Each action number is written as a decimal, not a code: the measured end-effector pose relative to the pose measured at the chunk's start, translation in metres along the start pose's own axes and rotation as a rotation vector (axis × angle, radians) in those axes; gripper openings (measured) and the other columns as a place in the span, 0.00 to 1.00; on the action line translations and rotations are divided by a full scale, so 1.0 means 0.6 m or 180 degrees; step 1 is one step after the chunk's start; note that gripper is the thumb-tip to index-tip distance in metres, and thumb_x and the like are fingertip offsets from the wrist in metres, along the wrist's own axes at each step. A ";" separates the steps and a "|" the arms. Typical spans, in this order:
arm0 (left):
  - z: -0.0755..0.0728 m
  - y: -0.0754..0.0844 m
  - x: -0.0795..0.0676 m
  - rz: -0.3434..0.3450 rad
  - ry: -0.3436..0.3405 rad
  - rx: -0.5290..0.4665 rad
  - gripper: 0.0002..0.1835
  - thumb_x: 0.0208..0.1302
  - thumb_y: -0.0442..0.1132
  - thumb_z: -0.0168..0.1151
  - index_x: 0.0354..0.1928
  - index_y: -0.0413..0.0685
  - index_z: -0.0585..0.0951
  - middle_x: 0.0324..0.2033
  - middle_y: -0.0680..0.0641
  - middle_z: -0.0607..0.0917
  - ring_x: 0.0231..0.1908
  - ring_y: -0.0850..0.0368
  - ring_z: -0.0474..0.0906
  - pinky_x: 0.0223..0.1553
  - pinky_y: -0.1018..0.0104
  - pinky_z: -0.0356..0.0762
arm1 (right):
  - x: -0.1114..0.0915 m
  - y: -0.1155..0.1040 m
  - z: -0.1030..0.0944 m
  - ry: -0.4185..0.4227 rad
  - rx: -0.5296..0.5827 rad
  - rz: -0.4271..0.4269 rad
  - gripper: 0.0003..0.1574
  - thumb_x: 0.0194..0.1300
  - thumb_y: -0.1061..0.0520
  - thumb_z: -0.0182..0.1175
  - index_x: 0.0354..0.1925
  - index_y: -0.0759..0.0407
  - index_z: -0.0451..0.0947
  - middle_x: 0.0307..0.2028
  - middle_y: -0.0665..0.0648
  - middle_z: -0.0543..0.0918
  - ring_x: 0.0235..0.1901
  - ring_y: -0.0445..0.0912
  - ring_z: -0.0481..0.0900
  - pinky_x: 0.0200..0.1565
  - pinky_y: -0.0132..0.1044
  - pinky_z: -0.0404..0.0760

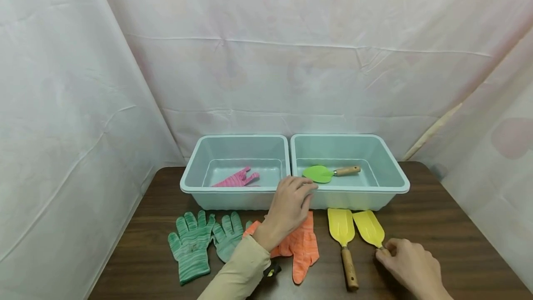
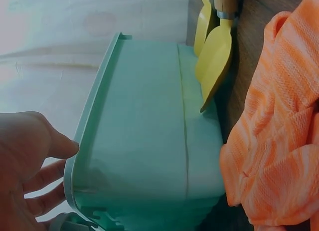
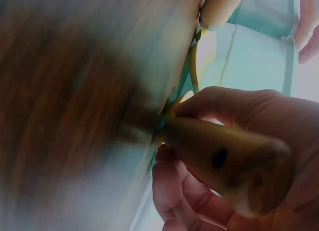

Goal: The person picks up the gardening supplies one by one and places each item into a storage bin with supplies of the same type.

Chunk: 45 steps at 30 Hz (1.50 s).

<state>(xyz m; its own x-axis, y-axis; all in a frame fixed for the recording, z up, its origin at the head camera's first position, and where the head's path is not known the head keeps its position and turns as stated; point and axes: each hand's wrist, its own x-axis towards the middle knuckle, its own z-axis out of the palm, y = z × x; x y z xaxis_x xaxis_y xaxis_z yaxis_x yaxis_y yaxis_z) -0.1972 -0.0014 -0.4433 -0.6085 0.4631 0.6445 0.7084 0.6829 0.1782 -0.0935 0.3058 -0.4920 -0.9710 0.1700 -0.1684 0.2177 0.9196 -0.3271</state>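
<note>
My right hand [image 1: 410, 263] holds the right-hand yellow hand shovel [image 1: 369, 228] by its wooden handle [image 3: 229, 161], thumb and fingers around it. The shovel lies angled on the table. Beside it lies a second yellow hand shovel [image 1: 341, 226]. My left hand [image 1: 289, 205] hovers at the front left corner of the right bin [image 1: 354, 198], fingers loosely bent over the rim. In the left wrist view the thumb is at that rim; whether it touches cannot be told. A green trowel [image 1: 319, 174] lies inside this bin. Orange gloves [image 1: 306, 244] lie below the left hand, partly hidden by the arm.
The left bin [image 1: 233, 198] stands beside the right one and holds a pink glove [image 1: 237, 178]. Two green gloves [image 1: 193, 246] lie on the brown table [image 1: 141, 253] at the left. A pale curtain [image 1: 291, 73] hangs behind and at both sides.
</note>
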 end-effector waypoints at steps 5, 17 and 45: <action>0.002 0.000 0.002 0.0008 0.0029 0.0068 0.10 0.75 0.37 0.68 0.53 0.54 0.90 0.51 0.52 0.90 0.54 0.53 0.84 0.64 0.56 0.78 | -0.001 0.004 -0.006 0.0091 -0.0012 -0.0003 0.25 0.67 0.41 0.66 0.48 0.59 0.91 0.38 0.67 0.91 0.22 0.49 0.77 0.22 0.51 0.76; 0.007 0.007 0.010 -0.0135 0.0104 -0.0008 0.10 0.77 0.33 0.63 0.48 0.52 0.91 0.45 0.51 0.88 0.48 0.54 0.82 0.55 0.62 0.82 | 0.001 0.018 -0.019 0.0089 0.0012 0.0134 0.32 0.66 0.36 0.67 0.53 0.60 0.90 0.47 0.71 0.90 0.26 0.51 0.82 0.23 0.51 0.77; 0.004 0.010 0.015 -0.0219 -0.0098 -0.0084 0.10 0.77 0.33 0.63 0.49 0.52 0.92 0.44 0.52 0.88 0.45 0.56 0.82 0.48 0.68 0.83 | -0.006 0.040 -0.050 0.0212 0.0006 0.0024 0.33 0.66 0.34 0.67 0.51 0.59 0.90 0.47 0.70 0.90 0.27 0.51 0.82 0.22 0.48 0.76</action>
<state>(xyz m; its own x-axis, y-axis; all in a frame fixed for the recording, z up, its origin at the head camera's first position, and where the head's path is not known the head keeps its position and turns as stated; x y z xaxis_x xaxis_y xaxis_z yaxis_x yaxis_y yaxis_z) -0.1996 0.0082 -0.4382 -0.6664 0.4330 0.6070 0.6735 0.6988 0.2410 -0.0879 0.3379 -0.4716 -0.9737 0.2000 -0.1087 0.2251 0.9175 -0.3279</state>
